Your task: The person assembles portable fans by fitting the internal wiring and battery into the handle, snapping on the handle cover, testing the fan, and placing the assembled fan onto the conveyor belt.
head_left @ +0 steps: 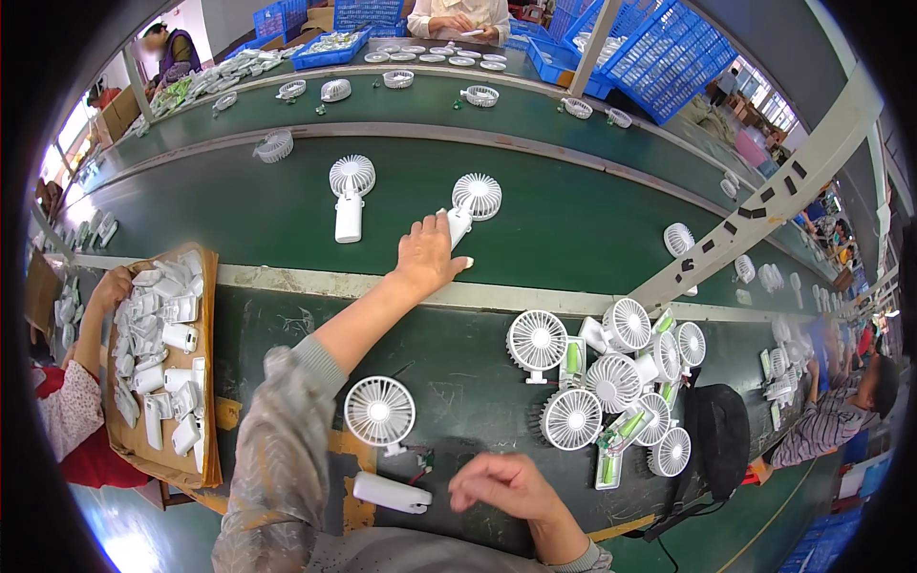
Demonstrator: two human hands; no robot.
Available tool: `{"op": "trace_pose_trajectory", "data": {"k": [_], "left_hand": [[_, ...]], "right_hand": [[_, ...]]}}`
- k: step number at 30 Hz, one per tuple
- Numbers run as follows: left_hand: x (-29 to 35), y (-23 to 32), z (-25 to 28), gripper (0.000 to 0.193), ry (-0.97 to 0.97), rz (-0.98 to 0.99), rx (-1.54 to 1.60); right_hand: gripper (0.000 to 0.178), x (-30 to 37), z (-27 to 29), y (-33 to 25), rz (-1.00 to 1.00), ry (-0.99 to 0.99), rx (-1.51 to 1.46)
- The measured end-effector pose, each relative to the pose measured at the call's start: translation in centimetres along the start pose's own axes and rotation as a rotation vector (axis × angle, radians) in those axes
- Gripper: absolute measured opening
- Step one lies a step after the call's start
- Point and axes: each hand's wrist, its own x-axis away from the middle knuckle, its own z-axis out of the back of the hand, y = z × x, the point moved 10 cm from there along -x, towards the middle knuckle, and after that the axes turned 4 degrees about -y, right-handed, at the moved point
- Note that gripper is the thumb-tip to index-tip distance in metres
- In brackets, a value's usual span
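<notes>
My left hand reaches over the green belt, its fingers and thumb about the lower handle of a white handheld fan. The thumb stands out to the right. Beside it on the belt lies a second handheld fan. My right hand hovers over the near bench, fingers loosely bent, with nothing visible in it. Just left of it lie a white handle shell and a round fan head with thin wires and a small green circuit board.
At right is a pile of fan heads with opened handles, next to a black bag. A cardboard tray of white shells stands left, another person's hand at it. A slanting metal post crosses the right side.
</notes>
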Motion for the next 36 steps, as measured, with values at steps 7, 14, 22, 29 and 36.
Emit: {"op": "trace_pose_trajectory", "data": {"k": [7,14,22,29,36], "left_hand": [[1.0,-1.2,-5.1,0.043,-0.591,0.401,0.705],[12.7,9.6,1.5,0.032,-0.937,0.248,1.597],[14.2,12.0,5.0,0.043,-0.793,0.033,0.843],[15.1,11.8,5.2,0.047,-0.711,0.003,0.699],[9.7,9.6,3.3,0.033,-0.416,-0.075,0.53]], "right_hand": [[0.03,-0.7,8.6,-3.9,0.258,0.651,0.154],[0.057,-4.4,10.6,-4.0,0.449,0.391,-0.401],[0.041,-3.1,7.9,-4.1,0.458,0.379,-0.328],[0.047,-3.2,7.2,-3.8,0.416,0.401,-0.313],[0.051,-4.4,10.7,-2.4,0.234,0.566,-0.144]]}}
